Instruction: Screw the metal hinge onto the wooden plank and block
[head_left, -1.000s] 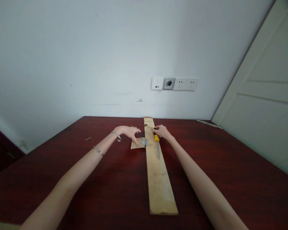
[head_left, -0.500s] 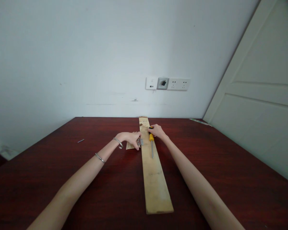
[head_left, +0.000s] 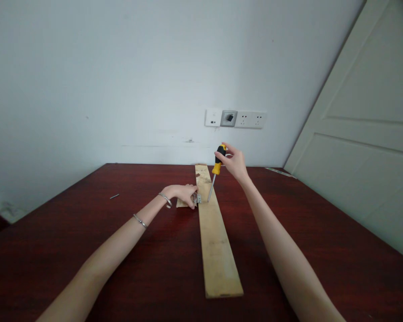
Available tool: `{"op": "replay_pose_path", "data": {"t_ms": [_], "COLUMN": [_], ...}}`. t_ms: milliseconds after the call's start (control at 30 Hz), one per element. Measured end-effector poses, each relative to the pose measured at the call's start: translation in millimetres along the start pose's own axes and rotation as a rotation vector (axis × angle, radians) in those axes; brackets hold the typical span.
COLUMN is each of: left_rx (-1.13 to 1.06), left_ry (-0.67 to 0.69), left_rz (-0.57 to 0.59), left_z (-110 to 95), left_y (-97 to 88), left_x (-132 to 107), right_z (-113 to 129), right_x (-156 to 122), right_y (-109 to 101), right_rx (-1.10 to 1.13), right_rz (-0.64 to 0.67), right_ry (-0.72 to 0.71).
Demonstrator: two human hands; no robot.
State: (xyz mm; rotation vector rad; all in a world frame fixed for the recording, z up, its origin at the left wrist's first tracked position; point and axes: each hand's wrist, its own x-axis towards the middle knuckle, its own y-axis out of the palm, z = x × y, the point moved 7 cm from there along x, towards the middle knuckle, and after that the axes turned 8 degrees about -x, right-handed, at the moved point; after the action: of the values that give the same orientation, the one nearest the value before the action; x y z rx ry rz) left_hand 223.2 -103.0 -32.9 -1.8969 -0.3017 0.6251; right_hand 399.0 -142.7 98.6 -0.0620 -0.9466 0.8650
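Observation:
My right hand [head_left: 234, 162] is closed around the black and yellow handle of a screwdriver [head_left: 216, 169]. Its shaft slants down, with the tip over the long wooden board [head_left: 218, 250], close to a metal hinge [head_left: 199, 198]; whether the tip touches wood I cannot tell. The hinge lies at the board's left edge. My left hand [head_left: 186, 195] is bent over the hinge and a small wooden piece [head_left: 182, 204] beside the board, its fingers gripping at the hinge and partly hiding both.
The dark red table [head_left: 147, 277] carries the board lengthwise. A small metal rod [head_left: 114, 196] lies at the left, and a thin strip [head_left: 280, 172] at the back right corner. Behind stand a white wall with sockets [head_left: 251, 119] and a pale door [head_left: 362, 134] at right.
My right hand has lifted the screwdriver off the board and swung it more upright, bringing the tip nearer the hinge. My left hand stays in place.

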Motion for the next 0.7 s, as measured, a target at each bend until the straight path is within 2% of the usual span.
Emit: {"op": "replay_pose_path", "data": {"t_ms": [133, 267, 400, 700], "left_rx": [0.012, 0.005, 0.011, -0.005], "left_ry": [-0.009, 0.0, 0.001, 0.047], "left_rz": [0.004, -0.001, -0.003, -0.042], "left_z": [-4, -4, 0, -3], "left_y": [-1.7, -1.1, 1.5, 1.5], "left_x": [-6, -6, -3, -3], "right_z": [42, 65, 69, 64], "right_x": [-9, -23, -32, -38], "right_y": [-17, -13, -5, 11], "right_rx": [0.038, 0.024, 0.026, -0.016], "right_rz": [-0.075, -0.094, -0.127, -0.095], "right_ry": [-0.149, -0.302, -0.405, -0.46]}}
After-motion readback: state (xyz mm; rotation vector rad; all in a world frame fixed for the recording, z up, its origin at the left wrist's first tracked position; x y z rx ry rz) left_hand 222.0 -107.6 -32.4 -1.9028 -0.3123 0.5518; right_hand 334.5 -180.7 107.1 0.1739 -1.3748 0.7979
